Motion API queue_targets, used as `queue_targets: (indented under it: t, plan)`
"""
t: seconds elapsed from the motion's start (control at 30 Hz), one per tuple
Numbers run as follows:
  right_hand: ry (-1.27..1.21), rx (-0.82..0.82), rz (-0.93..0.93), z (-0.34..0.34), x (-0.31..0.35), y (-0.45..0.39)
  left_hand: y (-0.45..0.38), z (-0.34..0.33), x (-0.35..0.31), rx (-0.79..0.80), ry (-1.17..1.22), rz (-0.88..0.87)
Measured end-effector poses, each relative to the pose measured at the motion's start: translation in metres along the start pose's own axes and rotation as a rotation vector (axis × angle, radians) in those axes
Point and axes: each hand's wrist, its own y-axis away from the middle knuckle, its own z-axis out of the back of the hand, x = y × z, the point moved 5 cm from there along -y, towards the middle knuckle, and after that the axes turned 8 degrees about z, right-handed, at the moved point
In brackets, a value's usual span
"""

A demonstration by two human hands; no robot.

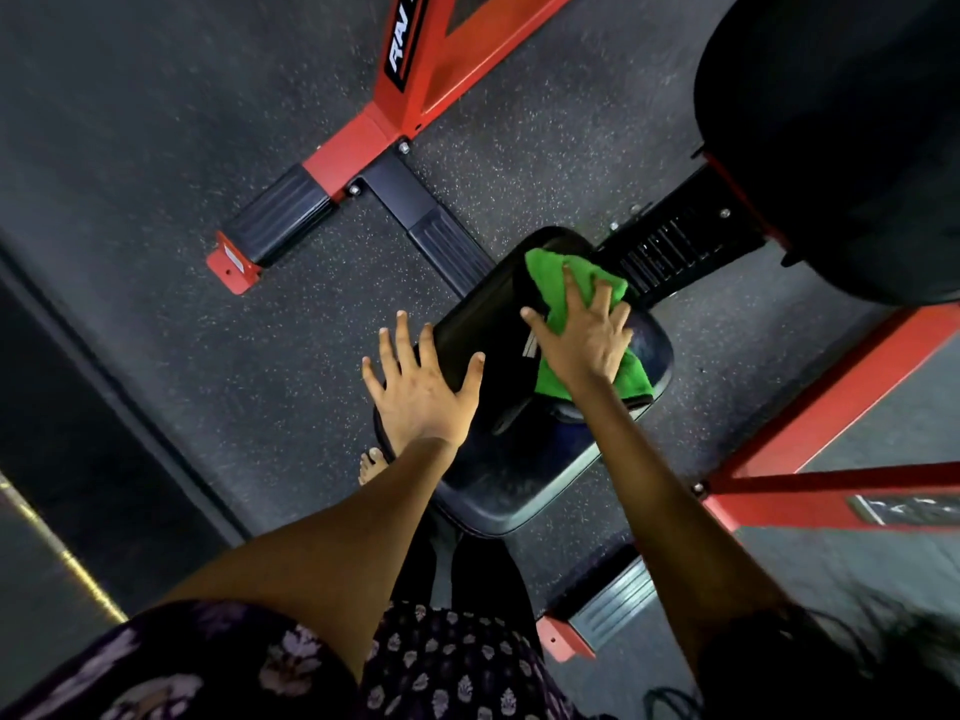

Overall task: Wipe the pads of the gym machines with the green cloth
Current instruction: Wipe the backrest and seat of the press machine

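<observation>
Now keep your right hand [584, 345] flat, fingers spread, pressing the green cloth [571, 288] along the seat pad's [483, 330] far edge; your open left hand [421, 387] steadies the near-left edge.

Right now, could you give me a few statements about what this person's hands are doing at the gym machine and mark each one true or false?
1. The right hand presses the green cloth flat onto the black seat pad. True.
2. The left hand holds a spray bottle. False: it holds nothing, its fingers spread at the pad's edge.
3. The machine frame is red. True.
4. The cloth lies on the floor. False: it lies on the pad, under the right hand.
</observation>
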Motion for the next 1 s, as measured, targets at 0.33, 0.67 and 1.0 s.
queue_targets:
  t: [0.33,0.67,1.0]
  plan:
    - [-0.037,0.039,-0.014,0.004,0.010,-0.022,0.000,-0.001,0.002,0.010,0.013,-0.006]
    - [-0.126,-0.022,-0.109,0.001,-0.020,-0.011,-0.001,-0.002,0.000,0.011,0.052,-0.052]
    - [-0.030,-0.086,0.173,-0.010,0.043,0.068,0.004,0.018,0.006,0.054,0.461,-0.072]
